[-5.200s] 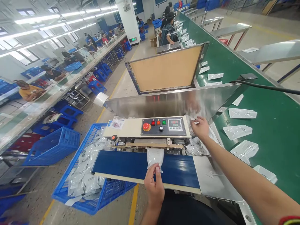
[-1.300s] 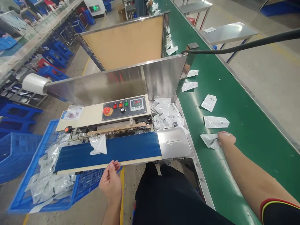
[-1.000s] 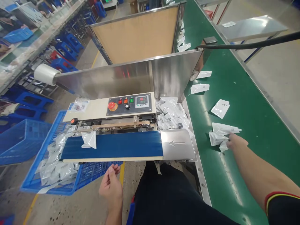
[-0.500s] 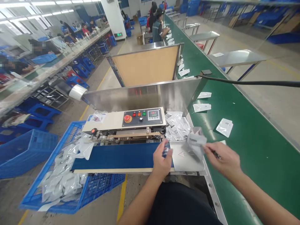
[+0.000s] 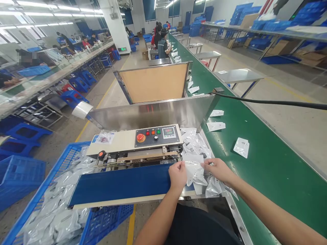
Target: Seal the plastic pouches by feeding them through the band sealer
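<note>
A silvery white pouch (image 5: 194, 170) is stretched between my two hands, its top edge level with the sealing machine's entry. My left hand (image 5: 178, 175) pinches the pouch's left upper corner above the blue belt (image 5: 122, 182). At the other upper corner, my right hand (image 5: 217, 169) grips it with closed fingers. Below my right hand, another pouch (image 5: 213, 187) lies on the metal plate by the belt's right end. Behind my hands is a heap of pouches (image 5: 191, 139), right beside the band sealing machine (image 5: 114, 144) with its buttons and red display.
A green conveyor (image 5: 265, 183) runs along the right, with scattered pouches such as one flat pouch (image 5: 241, 147). At lower left, a blue basket (image 5: 85, 226) holds many pouches. A metal panel (image 5: 153, 114) stands behind the machine, and a black cable (image 5: 270, 102) crosses the conveyor.
My right hand has moved left from the conveyor's edge with a pouch. My left hand, open before, has closed on the pouch. Another pouch now lies on the plate. The view has tilted up slightly.
</note>
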Tool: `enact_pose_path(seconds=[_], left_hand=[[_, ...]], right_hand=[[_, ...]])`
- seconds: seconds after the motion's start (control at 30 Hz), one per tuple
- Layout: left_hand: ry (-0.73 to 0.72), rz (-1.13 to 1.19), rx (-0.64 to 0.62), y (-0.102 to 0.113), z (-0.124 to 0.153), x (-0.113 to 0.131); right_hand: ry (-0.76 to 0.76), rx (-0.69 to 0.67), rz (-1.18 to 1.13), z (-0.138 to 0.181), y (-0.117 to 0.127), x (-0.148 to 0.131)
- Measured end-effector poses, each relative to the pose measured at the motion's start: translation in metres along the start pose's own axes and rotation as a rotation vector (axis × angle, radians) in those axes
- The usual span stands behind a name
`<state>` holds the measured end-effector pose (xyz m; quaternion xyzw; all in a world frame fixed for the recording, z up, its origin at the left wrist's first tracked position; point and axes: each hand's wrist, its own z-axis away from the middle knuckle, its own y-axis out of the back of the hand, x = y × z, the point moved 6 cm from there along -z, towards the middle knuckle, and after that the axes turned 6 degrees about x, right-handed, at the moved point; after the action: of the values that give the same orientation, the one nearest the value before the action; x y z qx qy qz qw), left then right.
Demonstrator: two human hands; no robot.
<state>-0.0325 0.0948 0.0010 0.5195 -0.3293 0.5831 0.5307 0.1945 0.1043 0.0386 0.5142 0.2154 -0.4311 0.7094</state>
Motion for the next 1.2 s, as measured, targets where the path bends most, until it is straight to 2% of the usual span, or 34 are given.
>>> enact_pose_path(seconds=[0.1, 0.23, 0.37, 0.43, 0.5, 0.53, 0.57, 0.7, 0.77, 0.87, 0.93, 1.0, 1.07, 1.13, 1.2], left_hand=[[0.1, 0.049, 0.04, 0.003, -0.014, -0.02], [0.154, 0.111, 0.124, 0.025, -0.026, -0.034], [0.149, 0.126, 0.201, 0.073, -0.027, -0.034], [0.102, 0.075, 0.33, 0.104, -0.018, -0.028], [0.022, 0.03, 0.449, 0.122, -0.003, -0.016], [-0.014, 0.029, 0.446, 0.121, 0.005, -0.01], [-0.041, 0.042, 0.382, 0.112, 0.011, -0.004], [-0.113, 0.113, -0.154, 0.041, 0.03, 0.017], [-0.114, 0.127, -0.268, 0.022, 0.033, 0.022], [-0.097, 0.137, -0.217, 0.023, 0.028, 0.024], [-0.114, 0.154, -0.177, 0.027, 0.026, 0.026], [-0.134, 0.178, -0.168, 0.025, 0.027, 0.028], [-0.151, 0.181, -0.16, 0.017, 0.029, 0.027], [-0.13, 0.161, -0.097, 0.01, 0.027, 0.02], [-0.034, 0.158, 0.006, 0.004, 0.021, 0.007]], right_hand=[[-0.162, -0.067, -0.079, -0.021, -0.022, 0.003], [-0.14, -0.107, -0.055, -0.035, -0.052, -0.014], [-0.047, -0.096, -0.031, -0.035, -0.06, -0.027], [-0.01, -0.033, -0.029, -0.03, -0.054, -0.029], [0.023, 0.033, -0.051, -0.022, -0.048, -0.033], [0.032, 0.059, -0.068, -0.017, -0.047, -0.036], [0.035, 0.072, -0.093, -0.011, -0.046, -0.04], [0.016, 0.005, -0.299, 0.002, -0.049, -0.058], [-0.014, 0.013, -0.428, 0.002, -0.039, -0.058], [-0.064, 0.1, -0.443, 0.004, -0.013, -0.044], [-0.045, 0.045, -0.333, 0.012, -0.006, -0.034], [0.012, -0.062, -0.246, 0.023, -0.011, -0.03], [0.054, -0.095, -0.236, 0.031, -0.018, -0.026], [0.057, -0.041, -0.228, 0.032, -0.021, -0.02], [0.023, 0.041, -0.189, 0.026, -0.019, -0.01]])
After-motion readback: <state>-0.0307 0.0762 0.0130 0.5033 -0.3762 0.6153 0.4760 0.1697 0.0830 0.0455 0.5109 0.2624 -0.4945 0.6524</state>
